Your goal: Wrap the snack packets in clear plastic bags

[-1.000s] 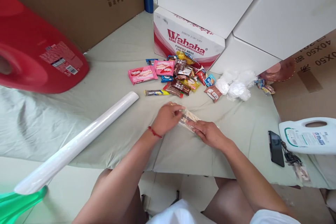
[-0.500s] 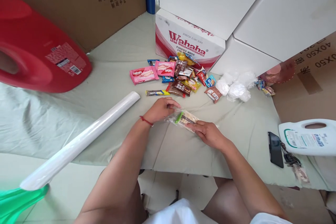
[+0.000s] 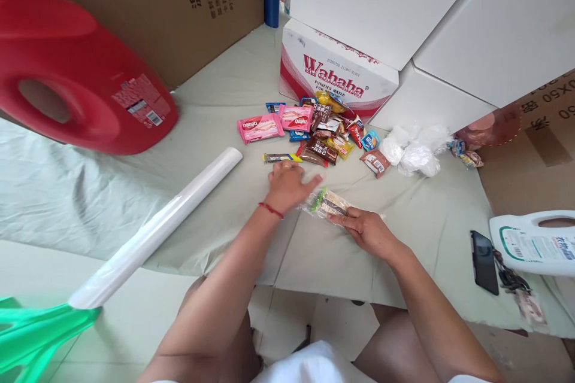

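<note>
My right hand pinches a small clear bag of snacks that lies on the pale green cloth. My left hand, with a red string at the wrist, hovers just left of the bag with fingers spread and holds nothing. Its fingertips reach toward a pile of wrapped snacks, which includes two pink wafer packs and a thin bar.
A white roll lies diagonally at left. A red jug lies on its side far left. A Wahaha carton and white boxes stand behind. Crumpled plastic bags, a phone and a white jug are at right.
My left hand has let go of the clear bag, opened and shifted up toward the snack pile. My right hand keeps the bag. The view has shifted slightly.
</note>
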A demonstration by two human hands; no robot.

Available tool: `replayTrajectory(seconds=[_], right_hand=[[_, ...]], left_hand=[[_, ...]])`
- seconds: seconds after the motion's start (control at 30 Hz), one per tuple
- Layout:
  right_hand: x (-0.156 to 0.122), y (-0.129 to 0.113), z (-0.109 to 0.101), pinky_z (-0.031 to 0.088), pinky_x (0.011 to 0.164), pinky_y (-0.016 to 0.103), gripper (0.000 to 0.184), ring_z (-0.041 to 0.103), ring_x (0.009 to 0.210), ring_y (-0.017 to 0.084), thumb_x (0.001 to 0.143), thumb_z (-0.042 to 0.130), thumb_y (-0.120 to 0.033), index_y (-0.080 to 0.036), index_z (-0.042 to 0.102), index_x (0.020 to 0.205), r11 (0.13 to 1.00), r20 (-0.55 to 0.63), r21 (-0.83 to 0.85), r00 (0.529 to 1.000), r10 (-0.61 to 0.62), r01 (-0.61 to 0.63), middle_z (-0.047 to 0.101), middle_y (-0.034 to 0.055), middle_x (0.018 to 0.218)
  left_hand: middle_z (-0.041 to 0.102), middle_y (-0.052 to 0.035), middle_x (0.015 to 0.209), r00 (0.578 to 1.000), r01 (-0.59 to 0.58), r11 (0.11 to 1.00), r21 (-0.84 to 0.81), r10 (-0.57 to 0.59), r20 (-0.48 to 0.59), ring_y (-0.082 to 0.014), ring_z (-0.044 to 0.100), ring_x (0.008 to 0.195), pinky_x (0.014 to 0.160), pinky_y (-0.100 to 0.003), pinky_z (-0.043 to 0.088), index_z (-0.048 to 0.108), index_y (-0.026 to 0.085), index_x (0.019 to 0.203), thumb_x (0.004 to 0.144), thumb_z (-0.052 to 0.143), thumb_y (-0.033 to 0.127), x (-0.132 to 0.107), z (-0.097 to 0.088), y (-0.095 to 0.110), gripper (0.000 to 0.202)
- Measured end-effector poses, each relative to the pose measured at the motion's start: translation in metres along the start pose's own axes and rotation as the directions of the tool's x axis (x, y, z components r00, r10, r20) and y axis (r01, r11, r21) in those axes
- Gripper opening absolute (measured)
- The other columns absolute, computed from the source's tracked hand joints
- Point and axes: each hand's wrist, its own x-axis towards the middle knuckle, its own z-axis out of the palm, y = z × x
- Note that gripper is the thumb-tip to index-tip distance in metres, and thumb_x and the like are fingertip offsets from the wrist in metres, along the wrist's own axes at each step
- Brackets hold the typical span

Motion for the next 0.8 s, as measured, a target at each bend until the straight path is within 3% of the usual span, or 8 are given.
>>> replayTrajectory(seconds=[0.1,0.27,0.37,0.47,0.53,0.6,0.7,0.8], right_hand=[[-0.002,-0.004,-0.006,0.048,0.068,0.028,0.043,0.061,0.077,0.018,0.105,0.045,-0.025,-0.030,0.070,0.139,1.000,0.033,0.015,0.999,0.002,-0.003,0.064,0.0067,0.093],[-0.015,-0.011,-0.035,0.055,0.088,0.035,0.033,0.068,0.101,0.022,0.104,0.054,-0.035,-0.030,0.075,0.129,0.975,0.150,0.223,0.987,-0.057,0.022,0.071,0.0091,0.112],[-0.028,-0.017,-0.063,0.054,0.100,0.037,0.036,0.068,0.113,0.023,0.103,0.059,-0.037,-0.031,0.070,0.136,0.939,0.293,0.342,0.944,-0.153,0.046,0.072,0.0088,0.126],[-0.036,-0.025,-0.087,0.056,0.095,0.032,0.038,0.071,0.108,0.021,0.102,0.062,-0.038,-0.025,0.070,0.137,0.900,0.354,0.432,0.905,-0.235,0.065,0.074,0.0100,0.123],[-0.032,-0.029,-0.094,0.058,0.083,0.028,0.033,0.072,0.092,0.017,0.103,0.059,-0.038,-0.022,0.075,0.127,0.893,0.250,0.449,0.955,-0.157,0.029,0.077,0.0078,0.109],[-0.018,-0.029,-0.089,0.058,0.076,0.028,0.031,0.070,0.079,0.016,0.105,0.054,-0.038,-0.023,0.078,0.119,0.923,-0.035,0.383,0.998,0.049,-0.032,0.076,0.0048,0.094],[0.013,-0.023,-0.063,0.058,0.094,0.040,0.031,0.070,0.102,0.023,0.105,0.052,-0.034,-0.025,0.076,0.124,0.989,-0.433,0.144,0.895,0.102,-0.043,0.075,0.0092,0.112],[0.030,-0.013,-0.028,0.048,0.116,0.049,0.037,0.054,0.139,0.028,0.104,0.055,-0.029,-0.025,0.067,0.139,0.982,-0.274,-0.013,0.944,-0.185,0.189,0.059,0.0117,0.151]], left_hand=[[0.059,-0.0164,0.142,0.995,0.005,0.999,0.048,-0.010,0.103,-0.0446,0.039,0.139,0.108,-0.058,0.040,0.072,0.018,0.083,0.071,0.082,0.054,-0.007,0.011,0.013,0.039],[0.064,-0.0101,0.119,0.963,-0.132,0.991,-0.035,0.137,0.231,-0.0278,0.060,0.109,0.093,-0.040,0.050,0.066,0.020,0.084,0.086,0.069,0.030,-0.011,0.006,0.022,0.011],[0.063,-0.0077,0.108,0.953,-0.107,0.993,0.054,0.087,0.289,-0.0232,0.062,0.088,0.079,-0.035,0.049,0.064,0.022,0.096,0.093,0.060,0.028,-0.011,0.004,0.029,0.008],[0.063,-0.0057,0.104,0.949,-0.097,0.987,0.126,0.053,0.310,-0.0236,0.062,0.087,0.071,-0.032,0.044,0.062,0.025,0.098,0.095,0.057,0.029,-0.012,0.005,0.034,0.007],[0.064,-0.0049,0.105,0.946,-0.118,0.984,0.132,0.071,0.315,-0.0231,0.062,0.087,0.069,-0.031,0.041,0.061,0.025,0.096,0.096,0.056,0.028,-0.013,0.006,0.035,0.006],[0.064,-0.0047,0.103,0.947,-0.135,0.983,0.123,0.091,0.309,-0.0229,0.062,0.086,0.068,-0.031,0.040,0.060,0.025,0.093,0.096,0.056,0.027,-0.013,0.006,0.034,0.005],[0.063,-0.0045,0.096,0.953,-0.149,0.987,0.061,0.127,0.274,-0.0228,0.060,0.085,0.071,-0.031,0.041,0.058,0.023,0.087,0.092,0.060,0.025,-0.011,0.005,0.030,0.005],[0.060,-0.0022,0.084,0.962,-0.138,0.989,-0.049,0.146,0.230,-0.0213,0.058,0.080,0.073,-0.031,0.043,0.056,0.022,0.081,0.085,0.064,0.022,-0.007,0.002,0.022,0.010]])
